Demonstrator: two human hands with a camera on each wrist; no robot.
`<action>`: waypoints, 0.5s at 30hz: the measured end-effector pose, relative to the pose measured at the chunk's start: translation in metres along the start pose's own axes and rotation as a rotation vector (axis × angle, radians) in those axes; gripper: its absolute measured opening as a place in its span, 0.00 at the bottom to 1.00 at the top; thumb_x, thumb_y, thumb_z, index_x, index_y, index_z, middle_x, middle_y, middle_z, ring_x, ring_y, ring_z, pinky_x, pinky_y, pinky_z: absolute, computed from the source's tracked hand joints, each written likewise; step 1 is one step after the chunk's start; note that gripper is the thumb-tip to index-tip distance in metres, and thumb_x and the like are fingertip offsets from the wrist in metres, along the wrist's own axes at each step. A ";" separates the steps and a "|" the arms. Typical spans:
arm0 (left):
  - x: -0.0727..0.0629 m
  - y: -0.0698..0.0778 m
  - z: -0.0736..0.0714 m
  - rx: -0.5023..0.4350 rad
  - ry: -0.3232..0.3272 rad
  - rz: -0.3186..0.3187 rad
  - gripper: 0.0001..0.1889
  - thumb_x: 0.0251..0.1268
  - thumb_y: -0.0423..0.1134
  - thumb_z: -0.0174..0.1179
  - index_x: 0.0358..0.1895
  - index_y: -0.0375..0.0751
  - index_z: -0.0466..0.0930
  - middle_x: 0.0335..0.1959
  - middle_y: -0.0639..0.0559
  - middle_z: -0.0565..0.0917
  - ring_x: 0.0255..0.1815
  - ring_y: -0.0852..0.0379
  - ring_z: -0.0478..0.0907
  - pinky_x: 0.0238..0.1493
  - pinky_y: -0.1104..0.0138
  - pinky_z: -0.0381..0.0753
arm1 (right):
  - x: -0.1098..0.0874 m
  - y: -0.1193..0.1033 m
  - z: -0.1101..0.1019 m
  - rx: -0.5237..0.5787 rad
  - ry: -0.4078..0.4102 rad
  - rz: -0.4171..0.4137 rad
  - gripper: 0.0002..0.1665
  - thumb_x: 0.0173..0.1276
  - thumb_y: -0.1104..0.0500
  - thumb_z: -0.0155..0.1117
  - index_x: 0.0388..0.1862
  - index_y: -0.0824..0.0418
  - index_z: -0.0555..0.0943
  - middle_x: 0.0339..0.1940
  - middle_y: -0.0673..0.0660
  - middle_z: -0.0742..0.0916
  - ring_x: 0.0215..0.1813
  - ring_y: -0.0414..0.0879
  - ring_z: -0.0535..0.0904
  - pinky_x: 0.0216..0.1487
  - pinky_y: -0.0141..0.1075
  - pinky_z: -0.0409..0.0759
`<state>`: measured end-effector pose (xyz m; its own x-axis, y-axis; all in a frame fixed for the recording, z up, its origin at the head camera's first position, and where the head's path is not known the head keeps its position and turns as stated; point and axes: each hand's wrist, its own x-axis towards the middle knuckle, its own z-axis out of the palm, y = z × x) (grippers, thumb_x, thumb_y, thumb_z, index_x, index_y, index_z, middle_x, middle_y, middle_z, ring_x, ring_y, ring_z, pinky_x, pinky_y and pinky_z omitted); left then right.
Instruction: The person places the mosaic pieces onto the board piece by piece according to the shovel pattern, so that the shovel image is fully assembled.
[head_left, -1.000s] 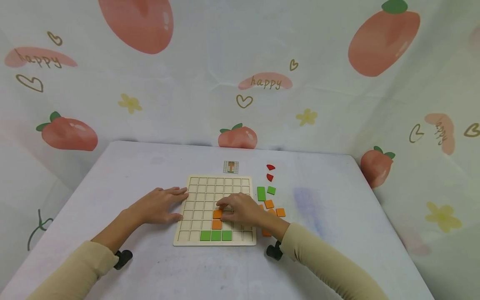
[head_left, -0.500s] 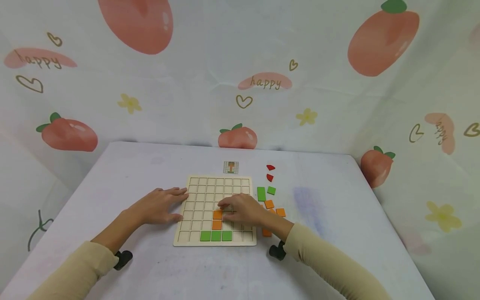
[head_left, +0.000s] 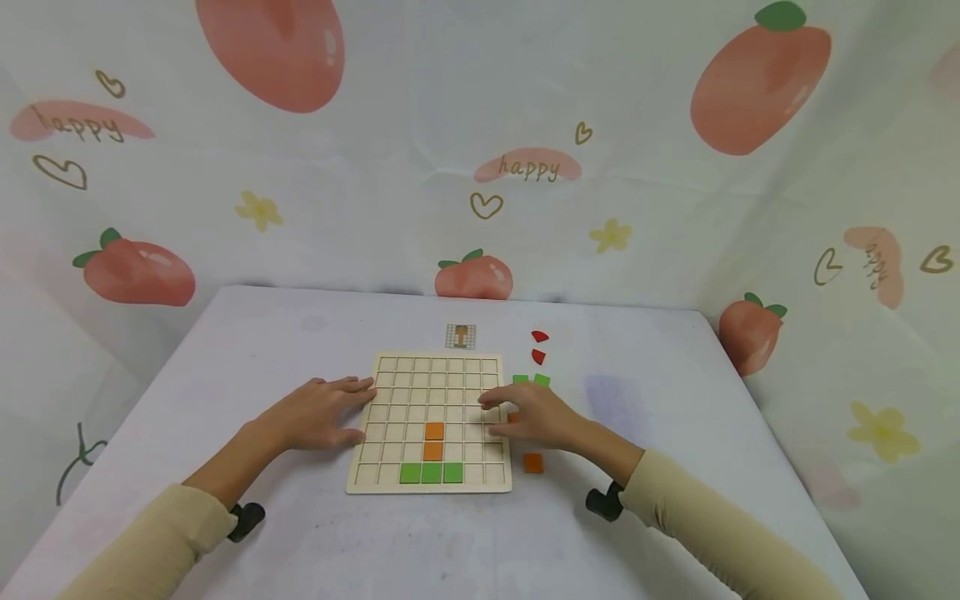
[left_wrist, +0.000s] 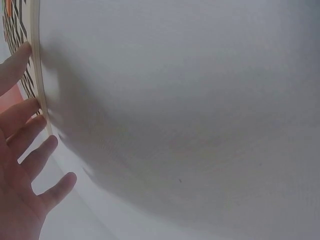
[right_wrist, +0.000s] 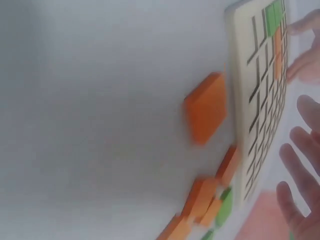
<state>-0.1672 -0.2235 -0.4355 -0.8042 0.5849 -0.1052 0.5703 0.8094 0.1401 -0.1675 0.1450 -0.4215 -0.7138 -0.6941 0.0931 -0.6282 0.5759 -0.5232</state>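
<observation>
A pale wooden grid board (head_left: 397, 375) lies on the table. Three green squares (head_left: 431, 473) sit side by side in its front row, with two orange squares (head_left: 433, 431) in a column behind the middle one. The left hand (head_left: 311, 414) rests at the board's left edge, its fingers extended and touching the rim, as the left wrist view also shows. Over the board's right edge hovers the right hand (head_left: 536, 414), thumb and fingers apart and nothing visible between them. It partly hides the loose orange pieces; one orange square (head_left: 533, 463) shows in front of it.
Two red wedge pieces (head_left: 539, 357) lie right of the board's far corner. Green pieces (head_left: 542, 380) show just beyond the right hand. A small printed pattern card (head_left: 461, 337) lies behind the board. A printed cloth (head_left: 360, 167) hangs behind the table.
The right hand has moved right, from beside the upper orange square to the board's right edge, leaving that square in its cell. The left hand has stayed put.
</observation>
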 end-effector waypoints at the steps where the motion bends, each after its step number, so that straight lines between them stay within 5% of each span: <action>1: 0.000 0.000 0.000 -0.001 0.000 -0.001 0.35 0.60 0.55 0.66 0.68 0.39 0.75 0.70 0.43 0.73 0.69 0.40 0.70 0.58 0.40 0.72 | -0.004 0.003 -0.002 -0.012 0.011 -0.001 0.25 0.61 0.57 0.75 0.57 0.61 0.83 0.49 0.51 0.89 0.51 0.45 0.83 0.53 0.42 0.79; 15: -0.001 0.001 -0.001 -0.011 0.000 -0.003 0.35 0.60 0.54 0.66 0.68 0.38 0.74 0.70 0.42 0.73 0.69 0.40 0.70 0.59 0.40 0.71 | -0.062 0.049 -0.017 -0.006 0.077 0.108 0.27 0.57 0.59 0.78 0.57 0.61 0.83 0.48 0.49 0.89 0.53 0.45 0.84 0.58 0.50 0.77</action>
<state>-0.1656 -0.2234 -0.4337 -0.8061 0.5822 -0.1056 0.5657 0.8107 0.1508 -0.1595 0.2238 -0.4388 -0.7988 -0.5929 0.1017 -0.5483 0.6481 -0.5285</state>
